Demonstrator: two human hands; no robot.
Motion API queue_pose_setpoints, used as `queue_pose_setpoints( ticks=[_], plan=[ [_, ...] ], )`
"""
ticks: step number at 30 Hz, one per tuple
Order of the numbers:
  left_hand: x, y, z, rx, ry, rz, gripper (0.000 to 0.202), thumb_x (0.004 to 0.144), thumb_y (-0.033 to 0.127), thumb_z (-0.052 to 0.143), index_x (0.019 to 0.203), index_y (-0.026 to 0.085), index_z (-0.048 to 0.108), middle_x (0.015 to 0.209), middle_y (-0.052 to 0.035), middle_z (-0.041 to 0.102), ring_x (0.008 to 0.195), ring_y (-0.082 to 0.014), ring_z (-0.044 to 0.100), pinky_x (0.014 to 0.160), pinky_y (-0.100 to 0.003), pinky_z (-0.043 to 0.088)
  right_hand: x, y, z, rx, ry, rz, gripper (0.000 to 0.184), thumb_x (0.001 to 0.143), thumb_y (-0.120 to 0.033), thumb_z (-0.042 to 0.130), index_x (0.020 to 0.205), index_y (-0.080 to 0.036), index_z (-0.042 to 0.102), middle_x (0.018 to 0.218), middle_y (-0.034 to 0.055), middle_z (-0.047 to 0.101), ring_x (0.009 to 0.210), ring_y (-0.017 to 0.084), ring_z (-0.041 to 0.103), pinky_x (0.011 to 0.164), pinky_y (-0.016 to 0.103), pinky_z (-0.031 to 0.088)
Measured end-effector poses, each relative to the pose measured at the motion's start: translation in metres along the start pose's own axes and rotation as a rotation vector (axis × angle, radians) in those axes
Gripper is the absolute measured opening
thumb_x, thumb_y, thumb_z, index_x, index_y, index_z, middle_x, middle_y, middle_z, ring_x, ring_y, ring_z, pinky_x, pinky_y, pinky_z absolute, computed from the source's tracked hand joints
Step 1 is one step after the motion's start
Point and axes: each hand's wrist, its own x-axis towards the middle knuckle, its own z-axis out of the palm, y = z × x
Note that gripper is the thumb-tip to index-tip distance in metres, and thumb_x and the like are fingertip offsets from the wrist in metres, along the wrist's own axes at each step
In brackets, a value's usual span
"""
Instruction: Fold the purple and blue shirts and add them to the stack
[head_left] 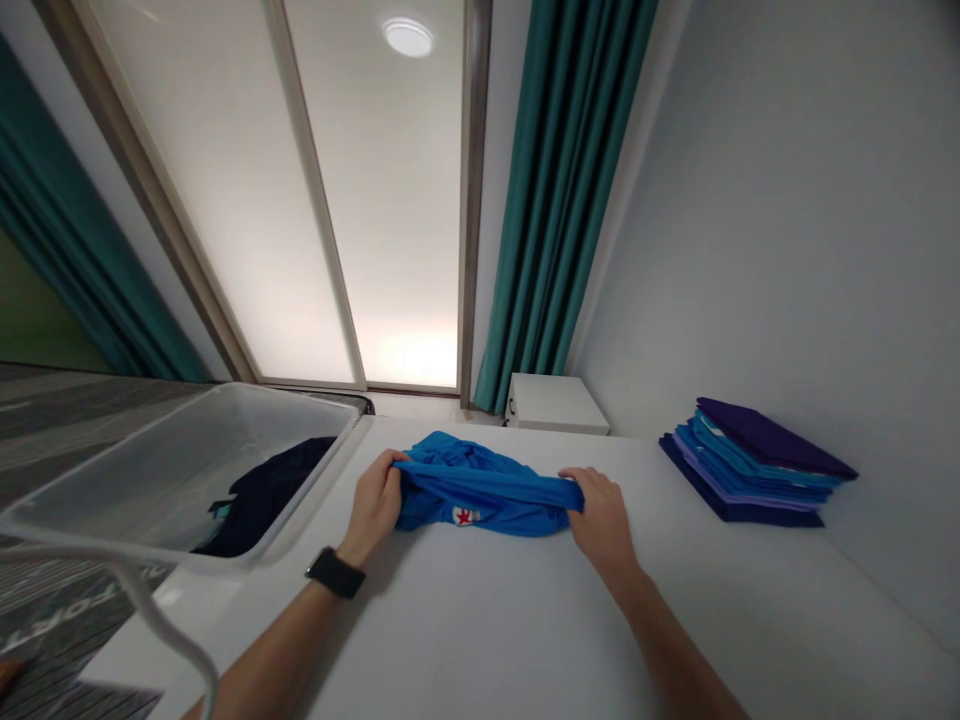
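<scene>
A crumpled bright blue garment [480, 490] with a small red-and-white badge lies on the white table [487, 620]. My left hand [375, 505], a black watch on its wrist, is closed on the garment's left end. My right hand [600, 515] is closed on its right end. The cloth is stretched in a band between the two hands.
A clear plastic bin [150, 470] at the table's left holds dark navy clothing [270, 490]. A stack of folded blue and purple garments [754, 460] sits at the right by the wall. A small white cabinet [555, 403] and teal curtains [555, 200] stand behind the table.
</scene>
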Motion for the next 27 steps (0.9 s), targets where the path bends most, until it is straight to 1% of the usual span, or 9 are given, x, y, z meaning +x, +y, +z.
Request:
queue_pose_setpoints(
  ticks=[5, 9, 13, 16, 18, 21, 23, 25, 27],
  plan=[
    [0.009, -0.009, -0.011, 0.001, 0.147, -0.049, 0.027, 0.079, 0.024, 0.037, 0.086, 0.019, 0.062, 0.081, -0.0035, 0.065, 0.08, -0.0227, 0.059, 0.074, -0.032, 0.046, 0.001, -0.009, -0.004, 0.299, 0.156, 0.051, 0.051, 0.061, -0.004, 0.04, 0.106, -0.02, 0.06, 0.104, 0.0078, 0.063, 0.101, 0.023, 0.057, 0.088, 0.037, 0.044],
    [0.013, -0.012, -0.013, -0.096, 0.273, -0.116, 0.025, 0.077, 0.024, 0.039, 0.086, 0.019, 0.062, 0.084, -0.0029, 0.064, 0.085, -0.0224, 0.059, 0.077, -0.032, 0.045, 0.003, -0.015, -0.007, 0.556, 0.24, 0.235, 0.051, 0.062, -0.01, 0.04, 0.109, -0.019, 0.059, 0.108, 0.0085, 0.065, 0.103, 0.023, 0.059, 0.089, 0.037, 0.046],
    [0.015, -0.015, -0.011, -0.302, 0.338, -0.229, 0.023, 0.074, 0.026, 0.043, 0.085, 0.019, 0.061, 0.077, -0.0008, 0.06, 0.075, -0.0189, 0.055, 0.066, -0.027, 0.043, 0.006, -0.016, -0.014, 0.776, 0.214, 0.42, 0.04, 0.069, -0.017, 0.043, 0.105, -0.018, 0.06, 0.093, 0.0069, 0.068, 0.082, 0.022, 0.063, 0.069, 0.031, 0.049],
    [0.015, -0.015, -0.008, -0.345, 0.251, -0.273, 0.025, 0.075, 0.032, 0.047, 0.088, 0.018, 0.063, 0.075, -0.0001, 0.058, 0.068, -0.0174, 0.052, 0.058, -0.025, 0.041, 0.008, -0.008, -0.015, 0.712, 0.046, 0.432, 0.041, 0.072, -0.02, 0.043, 0.11, -0.019, 0.059, 0.079, 0.0025, 0.067, 0.064, 0.019, 0.059, 0.056, 0.028, 0.045],
    [0.014, -0.012, -0.008, -0.325, 0.195, -0.261, 0.027, 0.076, 0.036, 0.051, 0.089, 0.017, 0.064, 0.081, -0.0015, 0.061, 0.073, -0.0182, 0.054, 0.062, -0.026, 0.042, 0.008, 0.0, -0.013, 0.497, -0.031, 0.362, 0.047, 0.07, -0.017, 0.043, 0.114, -0.018, 0.059, 0.083, 0.0036, 0.067, 0.07, 0.02, 0.06, 0.065, 0.032, 0.048],
    [0.008, 0.003, -0.006, -0.346, 0.065, -0.246, 0.029, 0.076, 0.042, 0.057, 0.091, 0.018, 0.063, 0.083, -0.002, 0.065, 0.076, -0.0191, 0.058, 0.066, -0.027, 0.045, 0.004, 0.003, -0.006, 0.133, -0.062, 0.208, 0.056, 0.07, -0.013, 0.046, 0.125, -0.015, 0.056, 0.105, 0.0127, 0.064, 0.098, 0.029, 0.059, 0.087, 0.046, 0.044],
    [0.0, 0.018, -0.003, -0.387, -0.083, -0.204, 0.03, 0.078, 0.043, 0.06, 0.094, 0.018, 0.062, 0.084, -0.002, 0.066, 0.077, -0.0191, 0.06, 0.068, -0.028, 0.047, -0.002, -0.01, -0.001, 0.056, -0.08, 0.054, 0.058, 0.076, -0.015, 0.049, 0.135, -0.015, 0.049, 0.123, 0.0167, 0.058, 0.116, 0.033, 0.051, 0.097, 0.053, 0.038],
    [-0.012, 0.034, 0.002, -0.405, -0.256, -0.101, 0.028, 0.082, 0.043, 0.059, 0.096, 0.019, 0.063, 0.091, -0.0035, 0.068, 0.083, -0.0199, 0.062, 0.075, -0.03, 0.049, -0.009, -0.034, 0.005, 0.132, -0.128, -0.135, 0.064, 0.081, -0.019, 0.051, 0.143, -0.019, 0.039, 0.142, 0.0147, 0.046, 0.131, 0.031, 0.039, 0.107, 0.054, 0.029],
    [-0.024, 0.047, 0.008, -0.409, -0.501, 0.009, 0.028, 0.086, 0.042, 0.058, 0.099, 0.019, 0.064, 0.097, -0.0053, 0.069, 0.09, -0.0214, 0.063, 0.081, -0.032, 0.05, -0.015, -0.061, 0.009, 0.268, -0.188, -0.258, 0.075, 0.08, -0.022, 0.056, 0.149, -0.02, 0.026, 0.151, 0.0115, 0.036, 0.138, 0.028, 0.031, 0.112, 0.052, 0.025]
  ],
)
